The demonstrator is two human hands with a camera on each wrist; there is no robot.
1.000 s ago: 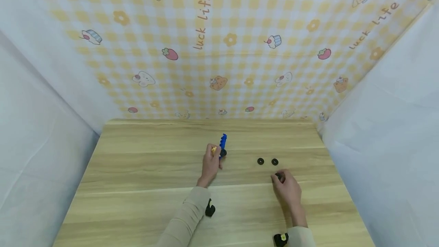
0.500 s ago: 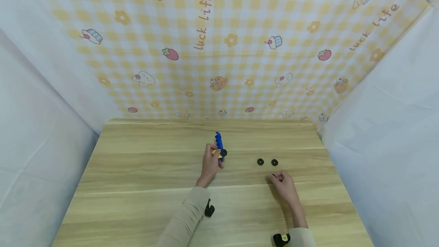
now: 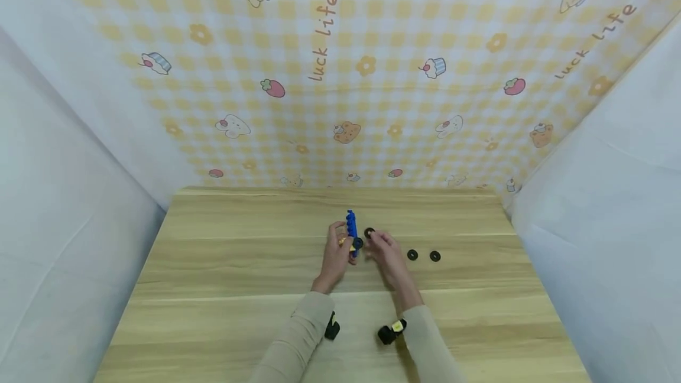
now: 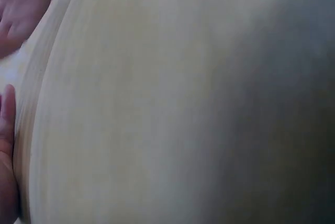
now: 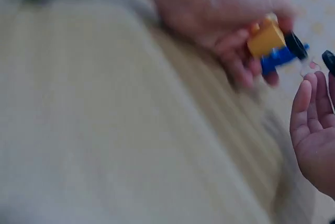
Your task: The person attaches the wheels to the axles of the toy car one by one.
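My left hand (image 3: 334,262) grips a partly built toy vehicle, keeping it over the middle of the table. The toy has a long blue chassis (image 3: 352,224) with knobs along its side, and a yellow block (image 5: 267,40) that shows best in the right wrist view. One black wheel (image 5: 296,46) sits on the toy's side. Just to the right, my right hand (image 3: 391,260) pinches a loose black wheel (image 3: 369,233) at its fingertips, a small gap from the toy. The left wrist view catches only parts of the hands, and the toy is out of sight there.
Two more black wheels (image 3: 412,255) lie flat side by side on the wooden table (image 3: 239,265), right of my right hand. A yellow checked cloth (image 3: 298,135) hangs behind the table, and white sheets (image 3: 601,205) hang at both sides.
My right hand has moved left and forward from the table's right part, bringing the loose wheel beside the toy. The left hand still holds the toy, whose blue chassis has swung a little.
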